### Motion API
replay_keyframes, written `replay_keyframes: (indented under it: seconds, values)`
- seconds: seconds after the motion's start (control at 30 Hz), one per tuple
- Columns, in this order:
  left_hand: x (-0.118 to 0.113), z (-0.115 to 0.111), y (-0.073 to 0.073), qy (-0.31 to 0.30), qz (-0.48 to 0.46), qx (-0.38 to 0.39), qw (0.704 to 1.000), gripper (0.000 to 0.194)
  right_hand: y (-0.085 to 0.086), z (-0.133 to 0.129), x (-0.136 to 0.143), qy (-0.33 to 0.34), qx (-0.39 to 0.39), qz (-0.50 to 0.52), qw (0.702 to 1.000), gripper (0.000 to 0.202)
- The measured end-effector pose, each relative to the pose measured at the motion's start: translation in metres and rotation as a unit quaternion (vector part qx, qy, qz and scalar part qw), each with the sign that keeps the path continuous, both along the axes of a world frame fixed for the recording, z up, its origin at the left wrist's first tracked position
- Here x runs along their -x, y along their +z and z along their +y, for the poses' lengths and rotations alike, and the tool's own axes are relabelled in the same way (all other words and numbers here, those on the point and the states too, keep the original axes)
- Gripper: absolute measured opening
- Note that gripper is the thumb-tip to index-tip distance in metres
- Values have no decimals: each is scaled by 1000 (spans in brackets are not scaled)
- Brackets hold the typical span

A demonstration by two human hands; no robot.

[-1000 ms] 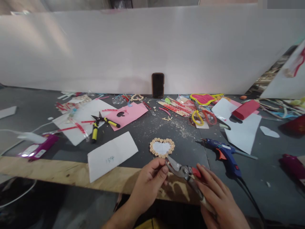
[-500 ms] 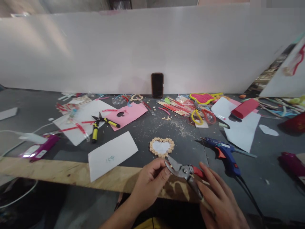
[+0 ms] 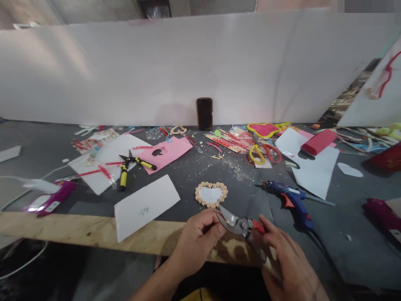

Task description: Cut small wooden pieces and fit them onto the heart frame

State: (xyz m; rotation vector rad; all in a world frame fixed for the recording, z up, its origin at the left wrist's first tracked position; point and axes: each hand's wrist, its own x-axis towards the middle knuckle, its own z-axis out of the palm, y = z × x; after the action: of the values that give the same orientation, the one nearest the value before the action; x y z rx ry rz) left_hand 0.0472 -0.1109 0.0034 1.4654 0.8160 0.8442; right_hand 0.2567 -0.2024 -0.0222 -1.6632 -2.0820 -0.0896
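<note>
1. Since the earlier frame, the right hand [image 3: 290, 259] has crept farther up the red handle of the pruning shears [image 3: 242, 225], and the small pale piece [image 3: 227, 221] sits farther in from the blade tips.
2. Right fingers wrap both handles, the blades parted. Squeeze slowly and evenly, so the piece isn't twisted or flicked away.
3. Left hand [image 3: 197, 240]: thumb and finger are pinched together at the blade tips; what they grip, if anything, is too small to tell. Those fingertips are best kept outside the curved blades before any pressure goes on.
4. Bead-edged heart [image 3: 198, 194] lies flat on the dark tabletop [image 3: 184, 165], just beyond the blade tips. Angle the points clear of its near edge.
5. Glue gun [image 3: 293, 198] rests to the right; keep the right forearm off its cord.
</note>
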Motion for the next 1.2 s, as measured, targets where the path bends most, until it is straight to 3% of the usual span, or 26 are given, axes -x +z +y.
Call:
replay_keyframes:
  seconds: [0.1, 0.33, 0.57, 0.73, 0.97, 1.2]
  values:
    - [-1, 1, 2, -23, 1, -22, 1000, 28, -2, 3, -1, -28, 21, -5, 999, 62]
    - [-3, 3, 10, -23, 24, -58, 998, 25, -10, 10, -6, -4, 47, -62, 997, 77]
    - [-5, 1, 10, 2, 20, -36, 999, 25, 11, 17, 0, -12, 30, -59, 998, 80]
    - [-9, -1, 0, 39, -7, 38, 998, 18, 0, 17, -3, -57, 22, -83, 995, 85]
    - [-16, -3, 7, 70, -12, -18, 997, 21, -4, 14, -5, -28, 52, -82, 995, 95]
    - [-15, -4, 4, 44, -39, 35, 998, 30, 0, 14, -7, -21, 47, -76, 996, 96]
